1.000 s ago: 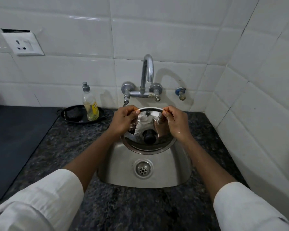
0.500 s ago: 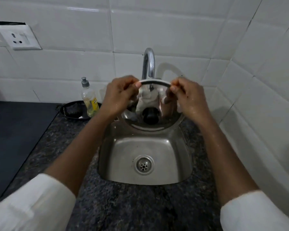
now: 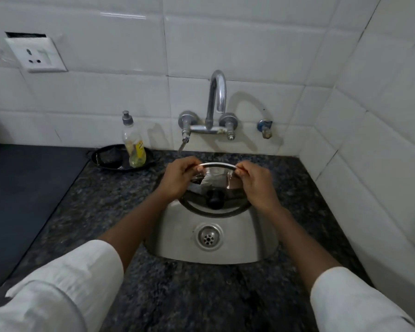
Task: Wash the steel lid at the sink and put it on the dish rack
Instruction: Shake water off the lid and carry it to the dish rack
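The round steel lid (image 3: 216, 183) with a black knob facing me is held tilted over the back half of the small steel sink (image 3: 254, 238). My left hand (image 3: 177, 179) pinches its upper left rim and my right hand (image 3: 255, 184) pinches its upper right rim. The curved tap (image 3: 217, 97) stands on the wall above the lid; I see no water running from it. No dish rack is in view.
A dish soap bottle (image 3: 133, 142) stands in a black tray (image 3: 108, 156) at the back left of the speckled counter (image 3: 106, 200). A dark stove surface (image 3: 22, 188) lies to the left. Tiled walls close off the back and right; a socket (image 3: 37, 53) sits upper left.
Both hands raised the lid up in front of the tap spout, then lowered it back down over the sink. The grip on the rim is unchanged.
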